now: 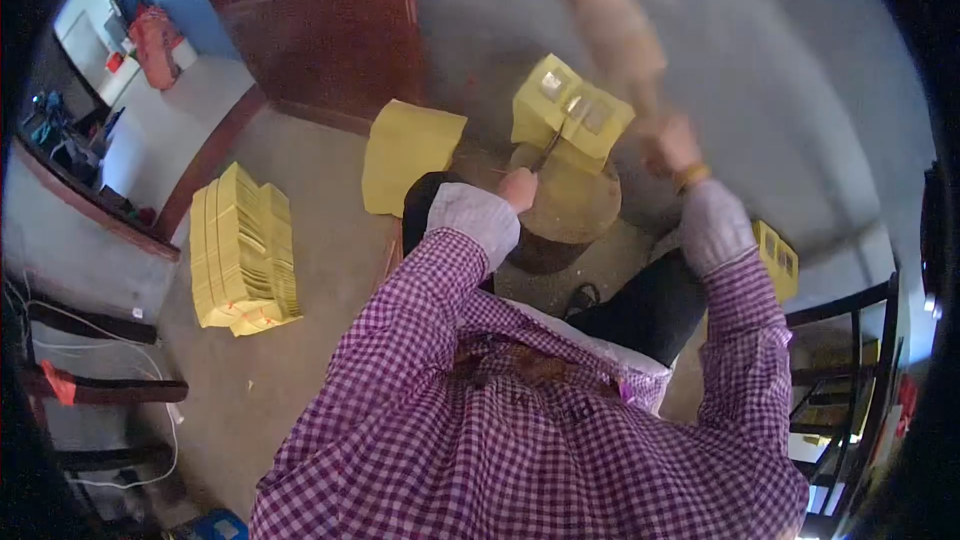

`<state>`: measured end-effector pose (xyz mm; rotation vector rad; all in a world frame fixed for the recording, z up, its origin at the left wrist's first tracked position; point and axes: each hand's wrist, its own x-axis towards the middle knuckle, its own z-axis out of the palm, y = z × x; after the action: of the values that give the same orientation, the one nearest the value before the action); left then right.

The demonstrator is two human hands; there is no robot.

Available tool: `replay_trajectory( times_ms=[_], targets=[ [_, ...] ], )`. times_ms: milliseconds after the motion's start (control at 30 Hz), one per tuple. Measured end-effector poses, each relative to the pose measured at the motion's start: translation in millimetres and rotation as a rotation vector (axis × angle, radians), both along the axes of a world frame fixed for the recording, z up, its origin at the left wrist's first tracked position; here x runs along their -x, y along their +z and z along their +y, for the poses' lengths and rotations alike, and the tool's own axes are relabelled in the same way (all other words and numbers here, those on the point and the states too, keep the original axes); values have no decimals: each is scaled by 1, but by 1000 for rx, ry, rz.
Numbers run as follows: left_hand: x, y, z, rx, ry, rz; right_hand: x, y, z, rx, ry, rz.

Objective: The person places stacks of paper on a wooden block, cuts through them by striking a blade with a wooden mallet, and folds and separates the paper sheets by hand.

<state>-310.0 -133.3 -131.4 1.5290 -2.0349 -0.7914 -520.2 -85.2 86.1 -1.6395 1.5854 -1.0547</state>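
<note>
Both hands are busy and well apart: the left hand (518, 189) is closed around a thin metal tool (552, 147), and the right hand (672, 145) is clamped on the handle of a chunky wooden mallet (612, 20). The mallet's up in the air toward the far side, pretty motion-blurred, and not touching the tool. The tool slants away from the left hand, with its far end at a yellow paper stack (525, 120) that has silvery squares on top. That stack sits on the far part of a round wooden block (575, 208), kinda dusty looking. Just left of it there's a yellow sheet pile (408, 160) near a dark red door (310, 25). Further left, a thick tied yellow bundle (222, 250) is on the floor (325, 170). Over on the right, another silver-squared yellow stack (778, 262) is partly hidden behind the sleeve, near a black chair (855, 375).
</note>
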Motion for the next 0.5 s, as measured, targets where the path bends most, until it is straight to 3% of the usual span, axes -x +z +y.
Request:
replay_trajectory(
  times_ms=[67, 100, 167, 267, 300, 367, 400, 467, 500],
  targets=[
    [2, 0, -3, -22, 2, -2, -30, 71, 17, 75, -66, -196],
    [0, 0, 1, -33, -7, 11, -38, 67, 11, 65, -63, -199],
    [0, -4, -5, -34, -8, 36, -46, 55, -13, 453, -55, -347],
    [2, -23, -16, 115, -51, -50, -18, -118, -20, 689, -140, 340],
    [0, -17, -14, 58, -114, -88, -10, -170, 2, 309, -214, 525],
    [-2, -34, -10, 3, -199, -151, 1, -156, 13, -376, -181, 387],
    [-2, -51, -34, 182, -169, -154, 4, -129, -8, -340, -182, 382],
    [1, -70, -18, 296, -152, -144, 9, -90, -2, -490, -138, -104],
    [0, -42, -11, 164, -79, -93, 6, -63, 1, -357, -74, -197]
  ],
)
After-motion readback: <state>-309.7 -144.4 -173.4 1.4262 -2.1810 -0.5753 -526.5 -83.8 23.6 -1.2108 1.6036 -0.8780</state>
